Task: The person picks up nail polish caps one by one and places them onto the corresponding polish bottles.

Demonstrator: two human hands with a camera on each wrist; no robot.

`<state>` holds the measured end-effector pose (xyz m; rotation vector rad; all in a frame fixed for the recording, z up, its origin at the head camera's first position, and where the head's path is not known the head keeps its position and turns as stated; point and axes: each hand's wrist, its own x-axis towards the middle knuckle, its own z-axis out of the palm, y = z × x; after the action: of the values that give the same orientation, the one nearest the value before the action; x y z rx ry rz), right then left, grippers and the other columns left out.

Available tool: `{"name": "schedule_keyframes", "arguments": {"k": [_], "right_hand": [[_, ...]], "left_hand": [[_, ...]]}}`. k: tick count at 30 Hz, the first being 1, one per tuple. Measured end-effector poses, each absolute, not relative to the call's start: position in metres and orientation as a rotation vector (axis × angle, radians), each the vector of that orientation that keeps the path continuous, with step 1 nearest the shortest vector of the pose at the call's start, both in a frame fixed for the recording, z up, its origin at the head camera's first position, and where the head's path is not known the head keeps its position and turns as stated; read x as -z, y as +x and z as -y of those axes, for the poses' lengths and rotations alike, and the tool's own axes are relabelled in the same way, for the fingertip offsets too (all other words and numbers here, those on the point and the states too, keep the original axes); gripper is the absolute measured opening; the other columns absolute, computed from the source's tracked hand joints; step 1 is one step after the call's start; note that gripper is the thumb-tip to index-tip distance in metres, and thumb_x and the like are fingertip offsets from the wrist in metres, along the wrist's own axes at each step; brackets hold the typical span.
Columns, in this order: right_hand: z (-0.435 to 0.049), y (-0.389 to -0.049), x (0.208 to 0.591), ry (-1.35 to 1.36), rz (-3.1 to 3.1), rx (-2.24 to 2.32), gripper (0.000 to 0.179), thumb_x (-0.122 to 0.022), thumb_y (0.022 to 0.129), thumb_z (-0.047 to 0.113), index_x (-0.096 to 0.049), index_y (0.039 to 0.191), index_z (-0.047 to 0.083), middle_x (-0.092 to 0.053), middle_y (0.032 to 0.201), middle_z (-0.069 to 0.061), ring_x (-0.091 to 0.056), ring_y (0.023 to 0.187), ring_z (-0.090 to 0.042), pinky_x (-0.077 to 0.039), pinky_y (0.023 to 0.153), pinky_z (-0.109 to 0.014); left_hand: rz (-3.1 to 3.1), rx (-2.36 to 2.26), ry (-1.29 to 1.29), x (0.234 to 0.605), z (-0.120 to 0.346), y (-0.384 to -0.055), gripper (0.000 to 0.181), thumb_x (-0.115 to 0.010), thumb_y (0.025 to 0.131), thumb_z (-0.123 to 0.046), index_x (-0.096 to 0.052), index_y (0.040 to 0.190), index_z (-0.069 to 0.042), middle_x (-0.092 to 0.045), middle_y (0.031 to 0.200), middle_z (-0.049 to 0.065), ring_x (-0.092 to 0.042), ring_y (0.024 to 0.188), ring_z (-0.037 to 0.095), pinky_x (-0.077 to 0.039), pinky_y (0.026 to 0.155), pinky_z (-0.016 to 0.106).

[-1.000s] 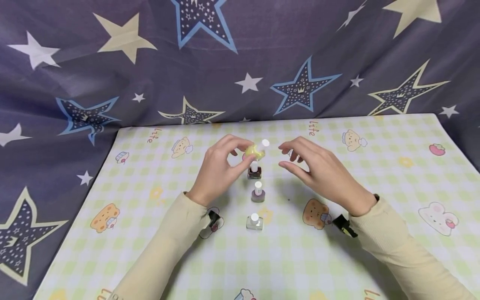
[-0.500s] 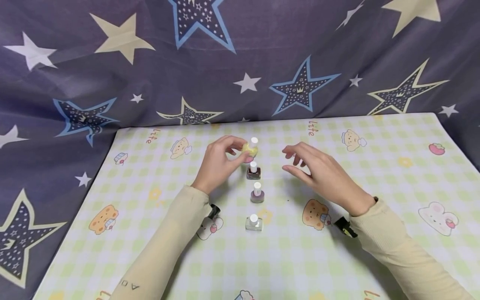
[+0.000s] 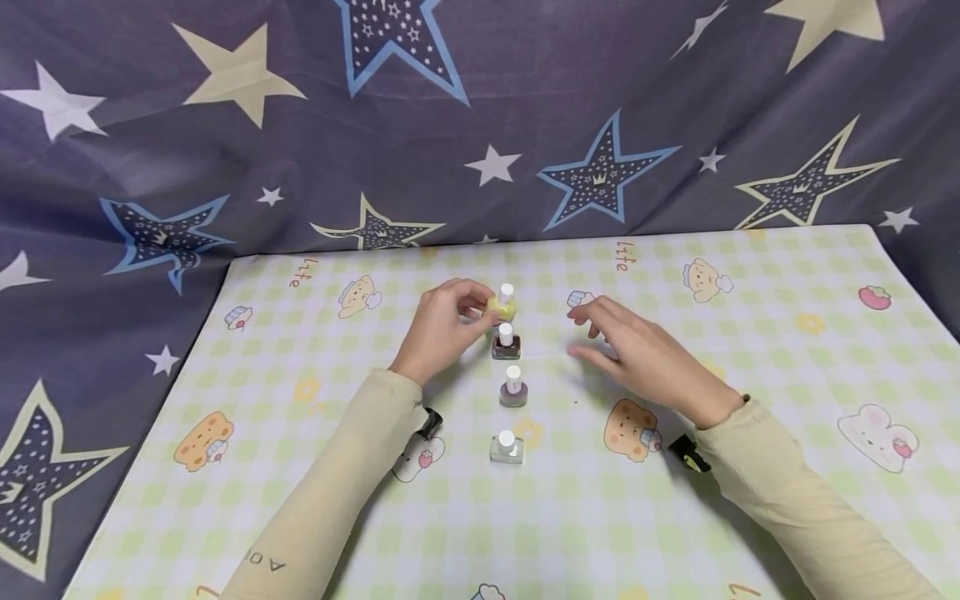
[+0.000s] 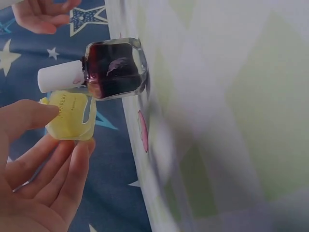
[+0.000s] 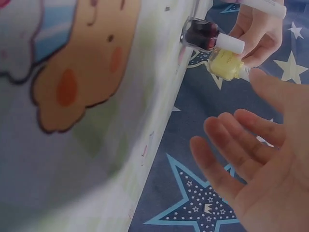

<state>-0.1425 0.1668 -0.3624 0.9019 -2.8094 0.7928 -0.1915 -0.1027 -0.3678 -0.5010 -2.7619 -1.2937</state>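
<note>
My left hand pinches a yellow nail polish bottle between thumb and fingers. This bottle has a white cap and is held upright a little above the tabletop, at the far end of a row. Directly in front of it stands a dark red nail polish bottle. Nearer are a purple nail polish bottle and a clear nail polish bottle, both upright with white caps. My right hand hovers to the right of the row, fingers loosely bent and apart, holding nothing.
A table with a green-checked cartoon cloth lies beneath everything. Behind it hangs a dark star-patterned curtain. Each wrist carries a small black camera mount, one visible by the right sleeve.
My left hand has drawn the yellow nail polish bottle left, turned it from tilted to upright and lowered it behind the dark red one. My right hand has moved slightly right and nearer.
</note>
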Motion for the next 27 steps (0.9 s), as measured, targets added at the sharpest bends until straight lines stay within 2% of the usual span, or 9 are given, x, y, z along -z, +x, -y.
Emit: {"name": "schedule_keyframes", "arguments": {"k": [6, 13, 27], "right_hand": [[-0.168, -0.143, 0.369, 0.906, 2.878, -0.784, 0.040, -0.063, 0.099, 0.031, -0.055, 0.130, 0.007, -0.058, 0.120, -0.009, -0.060, 0.104, -0.022, -0.052, 0.084, -0.040], [-0.169, -0.145, 0.373, 0.907, 2.897, -0.770, 0.040, -0.063, 0.099, 0.030, -0.055, 0.129, 0.006, -0.058, 0.121, -0.009, -0.060, 0.107, -0.024, -0.053, 0.086, -0.042], [-0.169, -0.149, 0.376, 0.915, 2.884, -0.769, 0.038, -0.062, 0.099, 0.028, -0.056, 0.128, 0.004, -0.059, 0.119, -0.011, -0.060, 0.104, -0.024, -0.053, 0.088, -0.042]], "left_hand": [[2.812, 1.372, -0.446, 0.375, 0.103, -0.194, 0.016, -0.074, 0.088, -0.008, -0.070, 0.103, -0.005, -0.067, 0.102, 0.007, -0.069, 0.087, 0.016, -0.057, 0.080, 0.024], [2.866, 1.412, -0.410, 0.382, 0.105, -0.201, 0.018, -0.075, 0.087, -0.009, -0.070, 0.105, -0.005, -0.070, 0.102, 0.008, -0.070, 0.090, 0.018, -0.057, 0.081, 0.026], [2.938, 1.446, -0.387, 0.389, 0.109, -0.206, 0.020, -0.076, 0.087, -0.009, -0.070, 0.106, -0.005, -0.073, 0.103, 0.008, -0.071, 0.093, 0.019, -0.057, 0.084, 0.026]]}}
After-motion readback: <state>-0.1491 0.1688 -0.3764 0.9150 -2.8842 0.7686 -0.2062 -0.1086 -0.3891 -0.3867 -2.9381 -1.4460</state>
